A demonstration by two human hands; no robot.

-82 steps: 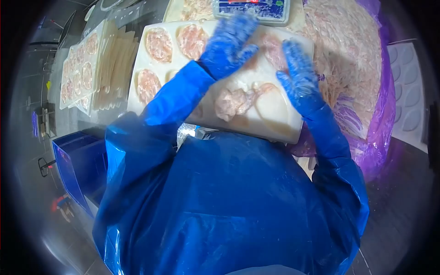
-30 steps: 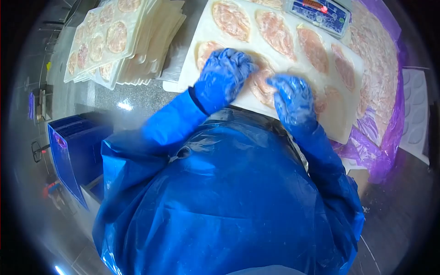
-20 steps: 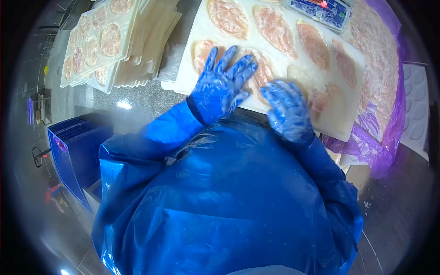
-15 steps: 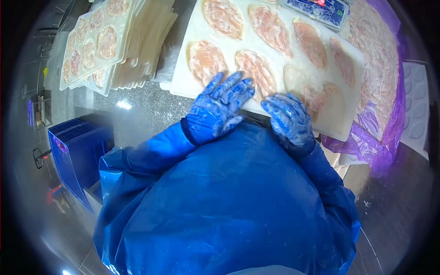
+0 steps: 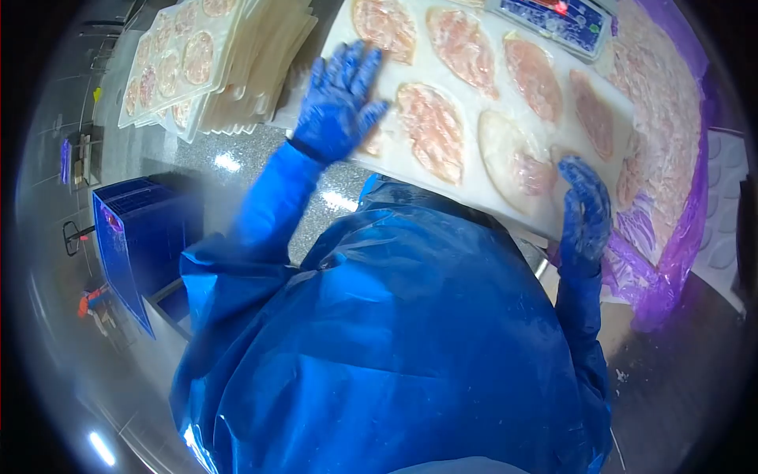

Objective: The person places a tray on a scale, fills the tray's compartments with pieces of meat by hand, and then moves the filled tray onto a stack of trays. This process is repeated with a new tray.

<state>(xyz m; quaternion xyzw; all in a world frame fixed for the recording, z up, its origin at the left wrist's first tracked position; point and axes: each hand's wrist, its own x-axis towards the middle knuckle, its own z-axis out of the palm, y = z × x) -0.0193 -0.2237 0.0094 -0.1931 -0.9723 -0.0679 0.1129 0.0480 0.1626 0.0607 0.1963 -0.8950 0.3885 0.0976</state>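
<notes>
A white moulded tray (image 5: 493, 118) with oval, leaf-shaped recesses lies before me, most of them filled with pale pink raw meat (image 5: 430, 130). My left hand (image 5: 335, 103), in a wet blue glove, rests flat on the tray's front left part with its fingers spread. It covers much of the meat in that recess. My right hand (image 5: 586, 205), gloved too, is at the front right corner recess, its fingers stretched and slightly bent over it. Beside it, one recess is only partly covered by a smaller meat piece (image 5: 533, 172).
To the left stands a stack of filled trays (image 5: 237, 75). A blue scale-like device (image 5: 557, 24) sits behind the tray. A large heap of raw meat (image 5: 659, 103) on purple plastic film (image 5: 671, 276) lies right. A blue bin (image 5: 138, 245) stands lower left.
My left hand has moved left and away from me, onto the front left recess. My right hand has moved right to the corner recess. The loose meat piece lies in the recess beside it.
</notes>
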